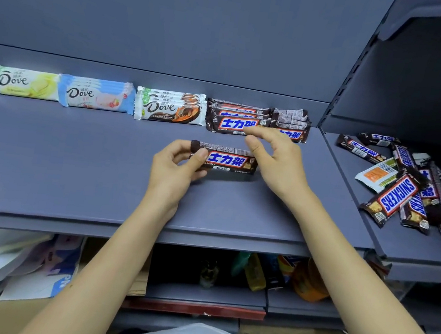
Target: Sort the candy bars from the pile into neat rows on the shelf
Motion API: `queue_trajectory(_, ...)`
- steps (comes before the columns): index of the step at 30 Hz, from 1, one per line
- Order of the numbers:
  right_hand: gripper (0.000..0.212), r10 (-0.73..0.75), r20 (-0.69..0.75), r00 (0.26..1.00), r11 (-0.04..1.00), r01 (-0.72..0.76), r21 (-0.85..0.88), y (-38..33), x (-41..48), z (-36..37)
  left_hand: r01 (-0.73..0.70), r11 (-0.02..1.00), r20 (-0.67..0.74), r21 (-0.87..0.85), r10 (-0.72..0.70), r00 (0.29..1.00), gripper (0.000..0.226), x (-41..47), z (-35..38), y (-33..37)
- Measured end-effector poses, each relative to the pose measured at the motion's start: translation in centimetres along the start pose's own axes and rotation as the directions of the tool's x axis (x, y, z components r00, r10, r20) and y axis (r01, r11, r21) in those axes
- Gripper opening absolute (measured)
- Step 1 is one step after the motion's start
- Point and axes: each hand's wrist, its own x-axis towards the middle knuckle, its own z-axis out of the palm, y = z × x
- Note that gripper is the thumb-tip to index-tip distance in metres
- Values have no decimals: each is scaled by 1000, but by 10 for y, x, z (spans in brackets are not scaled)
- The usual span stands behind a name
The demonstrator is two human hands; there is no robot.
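Snickers bar [228, 161] between both hands [173, 168] [277, 157]

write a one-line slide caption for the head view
Left hand pinches a Snickers bar over the shelf, right hand at its other end, in front of Dove stacks and Snickers stacks.

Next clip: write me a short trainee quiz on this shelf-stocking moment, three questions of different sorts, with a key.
1. True or false: the left hand grips the brown bar by its left end.
2. How many groups of Dove bars sit in the back row? A) two B) three C) five
3. Fill in: the unsorted pile lies on the neighbouring shelf to the ___.
Key: 1 true; 2 B; 3 right.
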Motion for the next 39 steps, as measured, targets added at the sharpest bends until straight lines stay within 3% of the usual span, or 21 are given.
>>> queue_trajectory(4, 22, -109, 156, 982, 986, 127, -111, -1, 0, 3, -11, 999, 15, -33, 12, 1000, 19, -1, 6, -3)
queue_trajectory(6, 20, -116, 211, 971, 987, 136, -85, 2, 2, 6, -22, 999, 16, -29, 22, 1000, 22, -1, 9, -5)
queue_trajectory(9, 16, -83, 226, 971, 995, 93, -35, 7, 8, 4, -50, 997, 19, 50, 49, 999, 22, 0, 10, -6)
queue_trajectory(13, 16, -37, 210, 977, 989, 65, -130, 18, 31, 2, -169, 927, -5, 334, 181, 983, 27, 1, 4, -10)
queue_trajectory(18, 18, 100, 156, 983, 971, -63, -230, 37, 67, 1, -165, 891, 5, 422, 179, 984, 23, 2, 3, -14)
queue_trajectory(20, 20, 234, 111, 966, 972, -231, -34, 40, 77, -1, -174, 885, 20, 431, 184, 983, 21, 2, 4, -15)
queue_trajectory(22, 22, 395, 147, 907, 859, -421, 291, 41, 83, -4, -182, 885, 27, 429, 189, 982, 20, 1, 4, -15)
queue_trajectory(24, 22, 450, 173, 876, 776, -480, 410, 46, 85, -5, -181, 887, 31, 425, 186, 982, 19, 1, 4, -15)
queue_trajectory(26, 21, 416, 141, 898, 828, -438, 349, 49, 85, -4, -180, 884, 40, 432, 181, 983, 18, 2, 4, -15)
queue_trajectory(31, 18, 227, 104, 968, 973, -229, 5, 54, 86, -1, -190, 869, 71, 456, 177, 982, 16, 1, 5, -16)
queue_trajectory(39, 18, 97, 126, 987, 947, -53, -316, 54, 95, 19, -208, 847, 101, 490, 182, 978, 13, 0, 4, -16)
